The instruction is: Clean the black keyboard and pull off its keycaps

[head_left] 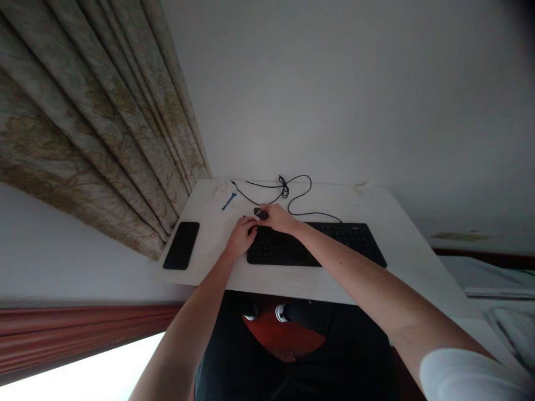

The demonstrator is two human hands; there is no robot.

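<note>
A black keyboard [351, 236] lies along the front of the white table, partly covered by my right forearm. My left hand [242, 235] is at its upper left corner, fingers bent and closed against that edge. Just above the same corner, my right hand [278, 217] is closed around a small dark object [261, 213] whose end points left; most of it is hidden in the fingers, so its kind is unclear. From the keyboard's back edge runs a black cable [309, 214], bundled in a loop behind my right hand.
On the white table [418, 273], a black phone [181, 245] lies at the left and a small blue tool [229, 201] lies behind my left hand. A crumpled whitish scrap [220, 190] sits near the back left corner. A patterned curtain [125, 111] hangs along the left side; a wall rises behind.
</note>
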